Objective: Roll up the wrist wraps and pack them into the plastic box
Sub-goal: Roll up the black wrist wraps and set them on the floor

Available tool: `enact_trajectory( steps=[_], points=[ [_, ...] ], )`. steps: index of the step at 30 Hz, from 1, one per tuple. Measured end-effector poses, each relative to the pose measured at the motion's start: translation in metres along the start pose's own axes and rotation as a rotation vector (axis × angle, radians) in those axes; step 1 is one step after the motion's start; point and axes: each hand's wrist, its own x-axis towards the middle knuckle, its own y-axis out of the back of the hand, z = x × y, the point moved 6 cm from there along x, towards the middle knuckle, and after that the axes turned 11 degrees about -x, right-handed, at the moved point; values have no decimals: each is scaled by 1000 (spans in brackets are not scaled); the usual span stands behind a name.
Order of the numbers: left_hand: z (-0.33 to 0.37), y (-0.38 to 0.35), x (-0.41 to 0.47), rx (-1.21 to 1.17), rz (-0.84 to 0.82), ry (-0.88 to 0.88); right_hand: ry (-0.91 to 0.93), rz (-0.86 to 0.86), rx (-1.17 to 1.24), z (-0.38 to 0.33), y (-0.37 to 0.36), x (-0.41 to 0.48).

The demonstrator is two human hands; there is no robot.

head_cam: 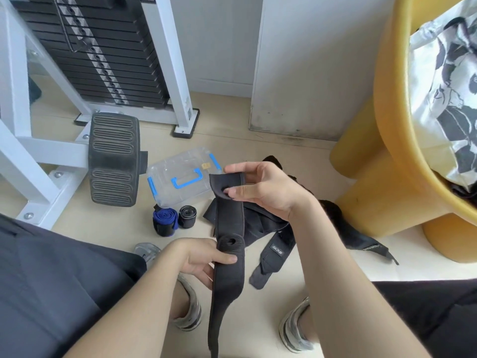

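You are holding a long black neoprene wrist wrap (228, 228) stretched out above the floor, its upper end by the box and its lower end hanging down between your feet. It is still flat and unrolled, with a thumb hole showing near each grip.

Two wraps are already rolled: a blue-and-black roll (165, 221) and a smaller grey-black roll (187, 216) are standing side by side on the floor, just in front of the clear plastic box with blue handle and latches (180, 177). The box is sitting on the floor near the black ribbed foot plate (113, 158) of the white weight machine, and its lid appears to be on, so by my reading nothing is packed yet. A loose heap of black wraps (273, 228) is lying on the floor behind the one you are holding, towards the yellow stool (387, 177); those are still waiting to be rolled.

Your right hand (263, 187) is pinching the wrap's top end, thumb under the folded edge and fingers curled over it. Your left hand (204, 259) is gripping the wrap lower down, thumb lying across the front just below the second hole, fingers closed behind.
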Motion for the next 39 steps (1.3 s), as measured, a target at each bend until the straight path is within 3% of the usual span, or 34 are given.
enact_trajectory(
  steps=[4,6,8,10,12,16,20,26,30,32,36,39],
  points=[
    [35,27,-4,366,434,-204,-70,55,-60,24,-8,2],
    [57,41,-13,290,629,-382,-104,95,-114,36,-7,5],
    [72,50,-30,37,734,-471,-136,115,-136,47,-6,8],
    [83,49,-44,-265,663,-510,-157,149,-110,55,-5,9],
    [99,43,-56,-362,529,-592,-151,191,-59,59,-3,10],
    [119,36,-75,-214,440,-747,-104,244,27,56,2,9],
    [127,32,-82,-155,405,-840,-66,258,-107,43,10,7],
    [137,34,-90,-116,475,-945,64,312,-348,21,18,7],
    [142,40,-95,32,646,-982,141,336,-644,11,19,5],
    [144,43,-97,127,673,-977,181,374,-649,6,20,3],
    [145,33,-97,10,457,-929,268,411,-493,-1,18,2],
    [148,25,-103,-71,386,-952,310,469,-383,-3,20,-1]
  ],
)
